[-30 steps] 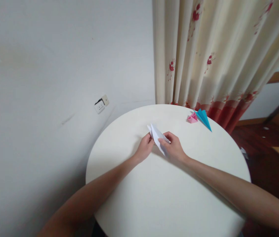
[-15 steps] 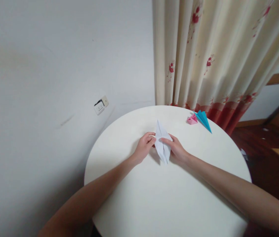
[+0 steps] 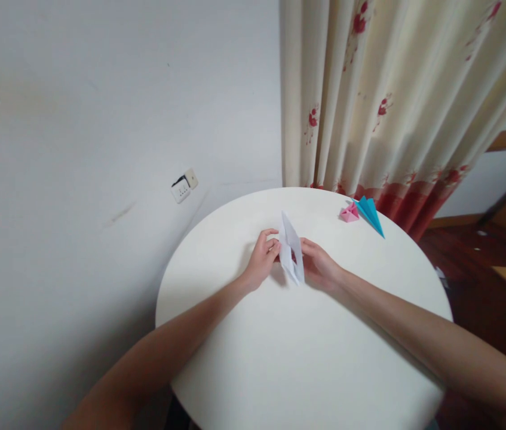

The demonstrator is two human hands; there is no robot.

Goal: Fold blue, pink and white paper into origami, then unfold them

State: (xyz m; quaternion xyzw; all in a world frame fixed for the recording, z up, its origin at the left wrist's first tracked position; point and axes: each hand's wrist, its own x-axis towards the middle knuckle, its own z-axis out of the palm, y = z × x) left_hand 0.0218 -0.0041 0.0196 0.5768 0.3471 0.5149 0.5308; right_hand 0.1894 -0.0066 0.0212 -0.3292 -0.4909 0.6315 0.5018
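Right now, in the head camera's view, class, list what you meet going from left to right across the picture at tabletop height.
wall socket → left hand → white folded paper → right hand → pink folded paper → blue paper plane

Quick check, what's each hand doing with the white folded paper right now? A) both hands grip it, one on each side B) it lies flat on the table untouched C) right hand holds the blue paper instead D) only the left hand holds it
A: the left hand and right hand pinch the white folded paper from either side above the round table; the blue paper lies apart near the far edge.
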